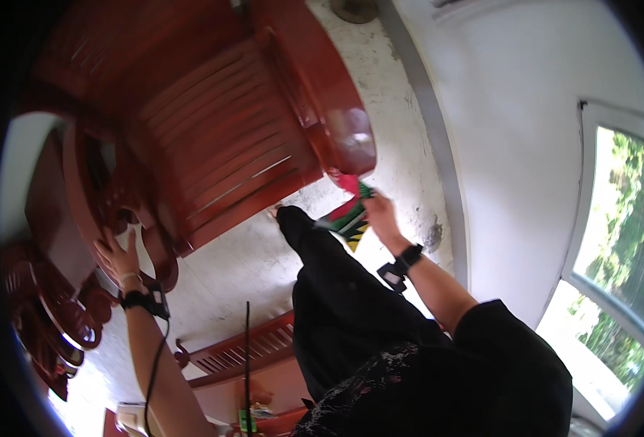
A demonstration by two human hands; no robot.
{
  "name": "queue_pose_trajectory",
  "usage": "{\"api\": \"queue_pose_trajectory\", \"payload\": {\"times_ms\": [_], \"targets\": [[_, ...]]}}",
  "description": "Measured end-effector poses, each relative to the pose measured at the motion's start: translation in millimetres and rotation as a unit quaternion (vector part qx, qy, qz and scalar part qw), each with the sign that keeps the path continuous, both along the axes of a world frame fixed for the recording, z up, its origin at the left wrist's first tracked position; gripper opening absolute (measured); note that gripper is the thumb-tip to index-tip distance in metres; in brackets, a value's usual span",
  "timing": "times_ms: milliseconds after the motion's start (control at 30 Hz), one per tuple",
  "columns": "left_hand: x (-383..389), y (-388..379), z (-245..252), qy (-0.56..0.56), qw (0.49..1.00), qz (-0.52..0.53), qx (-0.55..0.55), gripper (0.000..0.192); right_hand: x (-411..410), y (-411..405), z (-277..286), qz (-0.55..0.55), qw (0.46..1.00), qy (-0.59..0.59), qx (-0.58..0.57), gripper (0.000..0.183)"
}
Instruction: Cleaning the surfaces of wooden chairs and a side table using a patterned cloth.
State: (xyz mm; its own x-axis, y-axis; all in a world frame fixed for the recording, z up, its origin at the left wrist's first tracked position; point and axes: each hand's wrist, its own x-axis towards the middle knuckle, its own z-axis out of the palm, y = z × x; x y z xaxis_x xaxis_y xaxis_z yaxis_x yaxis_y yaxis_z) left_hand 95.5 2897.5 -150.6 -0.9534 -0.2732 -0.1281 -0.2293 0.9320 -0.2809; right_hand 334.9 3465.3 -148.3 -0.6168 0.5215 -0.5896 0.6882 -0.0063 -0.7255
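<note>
A reddish-brown wooden armchair (229, 131) with a slatted seat stands before me. My left hand (118, 254) rests on its left armrest (84, 202), fingers spread. In my right hand (381, 213) is a multicoloured cloth (349, 216), red, green, black and yellow. Part of the cloth touches or lies close against the front end of the right armrest (349, 136); the rest hangs below my fingers. A black strap with a small device circles each of my wrists.
A white wall (496, 136) with a window (616, 235) runs along the right. Behind me is a low wooden table (278, 377) bearing small items. More carved wooden furniture (49, 311) stands at the left. A round object (354, 8) sits on the pale floor (387, 98) near the wall.
</note>
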Motion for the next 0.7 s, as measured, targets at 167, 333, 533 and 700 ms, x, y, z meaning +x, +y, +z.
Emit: {"api": "queue_pose_trajectory", "payload": {"times_ms": [167, 333, 533, 700], "targets": [[4, 76, -11, -0.041, 0.992, 0.100, 0.064, 0.074, -44, 89, 103, 0.134, 0.915, 0.233, 0.302, 0.013], [-16, 286, -27, -0.018, 0.799, 0.210, 0.564, 0.068, -102, 114, 46, 0.480, 0.761, 0.160, 0.405, 0.044], [-100, 437, 5, 0.020, 0.747, 0.273, 0.606, 0.073, -171, 83, 40, 0.440, 0.807, 0.230, 0.319, 0.059], [-217, 551, 17, -0.054, 0.640, 0.256, 0.723, 0.078, -234, 106, 34, 0.471, 0.797, 0.290, 0.242, 0.059]]}}
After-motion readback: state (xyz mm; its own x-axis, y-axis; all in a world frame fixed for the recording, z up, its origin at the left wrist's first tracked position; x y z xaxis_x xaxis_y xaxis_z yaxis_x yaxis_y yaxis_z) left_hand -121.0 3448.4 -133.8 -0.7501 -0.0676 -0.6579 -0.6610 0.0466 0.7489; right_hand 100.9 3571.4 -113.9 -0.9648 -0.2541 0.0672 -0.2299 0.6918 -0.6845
